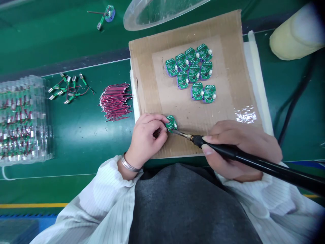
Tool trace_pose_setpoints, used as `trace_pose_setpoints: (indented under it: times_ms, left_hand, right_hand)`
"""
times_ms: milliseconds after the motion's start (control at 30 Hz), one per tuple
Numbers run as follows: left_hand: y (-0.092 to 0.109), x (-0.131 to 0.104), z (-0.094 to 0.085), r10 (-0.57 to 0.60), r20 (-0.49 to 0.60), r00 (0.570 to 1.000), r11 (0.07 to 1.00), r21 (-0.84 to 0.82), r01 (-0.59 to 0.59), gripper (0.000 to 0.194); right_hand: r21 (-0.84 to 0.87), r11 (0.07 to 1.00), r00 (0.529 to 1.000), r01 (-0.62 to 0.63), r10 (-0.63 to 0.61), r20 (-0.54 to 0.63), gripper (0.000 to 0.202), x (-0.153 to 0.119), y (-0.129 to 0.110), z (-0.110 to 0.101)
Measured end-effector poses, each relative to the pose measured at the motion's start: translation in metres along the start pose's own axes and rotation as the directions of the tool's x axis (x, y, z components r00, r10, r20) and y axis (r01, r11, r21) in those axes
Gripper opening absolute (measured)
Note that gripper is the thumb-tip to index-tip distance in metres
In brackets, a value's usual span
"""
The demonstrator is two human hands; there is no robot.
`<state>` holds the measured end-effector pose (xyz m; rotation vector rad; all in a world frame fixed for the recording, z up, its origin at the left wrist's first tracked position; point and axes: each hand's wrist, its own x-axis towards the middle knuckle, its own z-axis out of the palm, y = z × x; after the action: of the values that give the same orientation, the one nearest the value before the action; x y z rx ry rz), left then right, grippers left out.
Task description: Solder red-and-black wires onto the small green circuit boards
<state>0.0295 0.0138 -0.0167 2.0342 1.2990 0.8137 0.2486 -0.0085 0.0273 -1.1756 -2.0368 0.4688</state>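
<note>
My left hand (149,133) has its fingers closed at the left edge of a small green circuit board (171,122), near the front of the cardboard (188,145). Whether a wire is pinched between thumb and finger is too small to tell. In my right hand (238,149) is a black soldering iron (228,151), its metal tip pointing left and reaching the board's lower edge. Several more green boards (194,73) with white connectors lie in rows further up the cardboard. Left of the cardboard is a pile of short red and black wires (116,102).
Metal-ended parts with wires (69,88) lie on the green table at left, beside stacked clear trays (22,118). One wired board (109,14) sits at the back. A clear round rim (137,23) and a pale yellow cylinder (291,37) stand at the back and right.
</note>
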Motion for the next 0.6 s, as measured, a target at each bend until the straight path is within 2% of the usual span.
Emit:
trace_pose_setpoints:
  times_ms: [100,600]
  left_hand:
    - [0.0001,0.0003,0.0,0.002,0.002,1.0,1.0,0.002,-0.002,0.015]
    - [-0.0002,0.0005,-0.0002,0.008,-0.001,1.0,1.0,0.006,-0.008,0.014]
  right_hand:
    - [-0.006,0.997,0.996,0.082,-0.082,-0.039,0.019,0.0005,0.0007,0.0026]
    - [-0.003,0.993,0.992,0.122,-0.122,-0.038,0.02,0.0019,0.0022,0.0044]
